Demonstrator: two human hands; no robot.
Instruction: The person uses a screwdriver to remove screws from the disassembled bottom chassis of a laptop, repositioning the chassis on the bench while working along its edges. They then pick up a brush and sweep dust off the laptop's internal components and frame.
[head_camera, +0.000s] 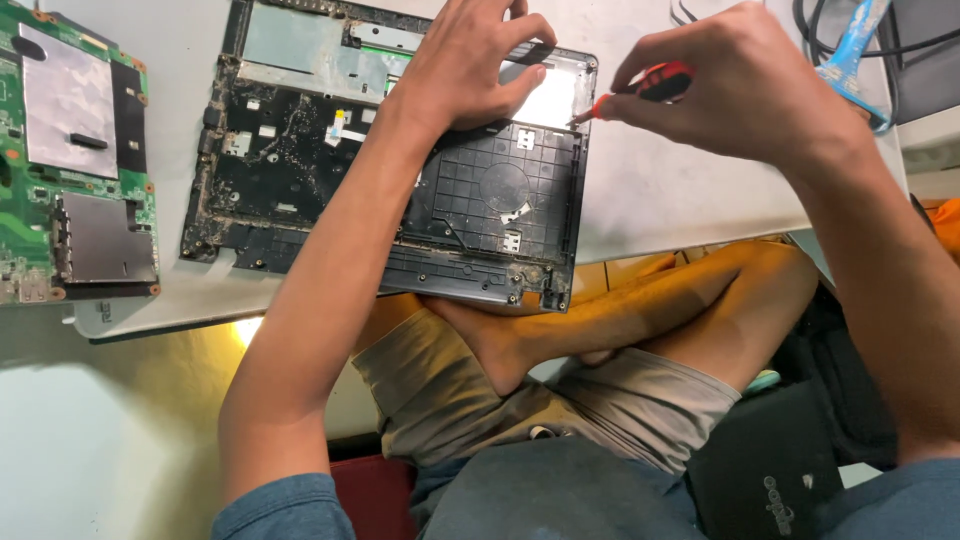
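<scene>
The right hand (740, 85), at upper right, is gripping a red-handled screwdriver (655, 85), its tip touching the stripped black plastic laptop base (330, 180) at centre. The left hand (470, 65) is pressing fingers-spread on that shell on the white tabletop (680, 190). The green circuit board (75, 150) is already lying apart at upper left, while the inner frame is remaining.

circuit board (75, 150) left of laptop chassis (390, 160)
</scene>
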